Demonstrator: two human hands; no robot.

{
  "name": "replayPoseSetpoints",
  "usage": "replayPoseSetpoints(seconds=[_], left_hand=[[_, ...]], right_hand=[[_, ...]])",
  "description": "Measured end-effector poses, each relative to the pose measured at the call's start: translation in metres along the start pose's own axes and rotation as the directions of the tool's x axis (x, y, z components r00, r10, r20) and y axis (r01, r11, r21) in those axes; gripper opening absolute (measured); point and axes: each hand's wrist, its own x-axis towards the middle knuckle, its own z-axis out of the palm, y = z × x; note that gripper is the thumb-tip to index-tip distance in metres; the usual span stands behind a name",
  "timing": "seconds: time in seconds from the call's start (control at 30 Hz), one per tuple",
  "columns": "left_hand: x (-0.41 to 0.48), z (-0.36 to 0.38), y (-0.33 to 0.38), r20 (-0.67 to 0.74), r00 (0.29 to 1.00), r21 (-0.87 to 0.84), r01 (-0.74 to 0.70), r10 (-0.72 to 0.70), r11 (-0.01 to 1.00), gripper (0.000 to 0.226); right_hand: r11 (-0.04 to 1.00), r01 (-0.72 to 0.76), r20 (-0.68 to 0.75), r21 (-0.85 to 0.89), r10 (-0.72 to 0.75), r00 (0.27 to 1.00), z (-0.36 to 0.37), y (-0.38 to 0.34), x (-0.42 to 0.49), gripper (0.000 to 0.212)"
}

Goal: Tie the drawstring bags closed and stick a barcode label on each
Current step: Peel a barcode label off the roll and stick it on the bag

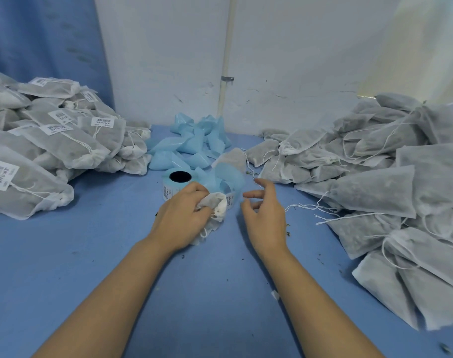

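Note:
My left hand [185, 215] grips the gathered neck of a white drawstring bag [215, 206] in the middle of the blue table [104, 254]; most of the bag is hidden under the hand. My right hand [265, 215] hovers just right of it with loosely curled fingers that hold nothing I can see. A roll of barcode labels [180, 184] on blue backing stands right behind the left hand, its loose strip [230, 177] curling toward the right hand. One more grey bag [234, 156] lies behind the roll.
A heap of tied, labelled bags [52, 140] fills the left side. A heap of unlabelled bags [388, 182] with loose strings fills the right. Spent blue backing strip [192, 143] is piled at the back by the white wall [284, 60]. Small crumbs dot the table.

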Motion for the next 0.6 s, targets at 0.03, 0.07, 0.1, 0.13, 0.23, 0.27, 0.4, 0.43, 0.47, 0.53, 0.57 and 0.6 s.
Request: replayPoseSetpoints(seconds=[0.03, 0.07, 0.1, 0.13, 0.23, 0.27, 0.4, 0.43, 0.47, 0.53, 0.57, 0.6], left_hand=[[-0.001, -0.001, 0.001, 0.005, 1.000, -0.075, 0.016, -0.016, 0.997, 0.034], [-0.001, -0.003, 0.002, 0.013, 1.000, -0.167, 0.031, -0.029, 0.985, 0.035], [-0.001, -0.004, 0.002, 0.025, 0.999, -0.258, 0.046, -0.041, 0.965, 0.032], [-0.001, -0.004, 0.003, 0.039, 0.998, -0.341, 0.067, -0.057, 0.937, 0.029], [-0.001, -0.004, 0.004, 0.079, 0.989, -0.522, 0.146, -0.122, 0.840, 0.031], [0.000, -0.004, 0.003, 0.093, 0.986, -0.554, 0.167, -0.139, 0.816, 0.032], [0.000, -0.004, 0.004, 0.128, 0.984, -0.596, 0.178, -0.126, 0.783, 0.031], [-0.001, -0.004, 0.005, 0.131, 0.984, -0.598, 0.177, -0.123, 0.781, 0.032], [-0.001, -0.004, 0.005, 0.133, 0.984, -0.602, 0.177, -0.121, 0.778, 0.033], [-0.001, -0.004, 0.005, 0.137, 0.983, -0.607, 0.179, -0.120, 0.774, 0.035], [-0.001, -0.004, 0.005, 0.138, 0.983, -0.605, 0.179, -0.120, 0.776, 0.034], [-0.001, -0.004, 0.004, 0.136, 0.984, -0.602, 0.177, -0.118, 0.778, 0.034]], right_hand=[[1.000, 0.007, 0.027, -0.022, -0.006, 1.000, 0.002, 0.001, 0.000, 0.033], [0.999, 0.016, 0.058, -0.045, -0.014, 0.998, 0.003, 0.002, 0.000, 0.028], [0.998, 0.025, 0.091, -0.052, -0.020, 0.996, 0.005, 0.002, 0.000, 0.027], [0.999, 0.028, 0.128, -0.037, -0.023, 0.992, 0.007, 0.001, -0.001, 0.030], [0.998, 0.011, 0.218, 0.062, -0.024, 0.976, 0.011, -0.002, -0.004, 0.040], [0.996, 0.000, 0.237, 0.094, -0.022, 0.971, 0.012, -0.003, -0.004, 0.041], [0.983, -0.017, 0.249, 0.182, -0.029, 0.968, 0.012, -0.003, -0.003, 0.027], [0.978, -0.022, 0.230, 0.208, -0.027, 0.973, 0.012, -0.004, -0.003, 0.021], [0.973, -0.027, 0.212, 0.230, -0.023, 0.977, 0.011, -0.004, -0.002, 0.017], [0.968, -0.033, 0.191, 0.247, -0.015, 0.981, 0.012, -0.003, -0.001, 0.012], [0.969, -0.035, 0.181, 0.246, -0.010, 0.983, 0.012, -0.003, -0.001, 0.011], [0.967, -0.041, 0.170, 0.250, -0.002, 0.985, 0.013, -0.002, 0.000, 0.011]])
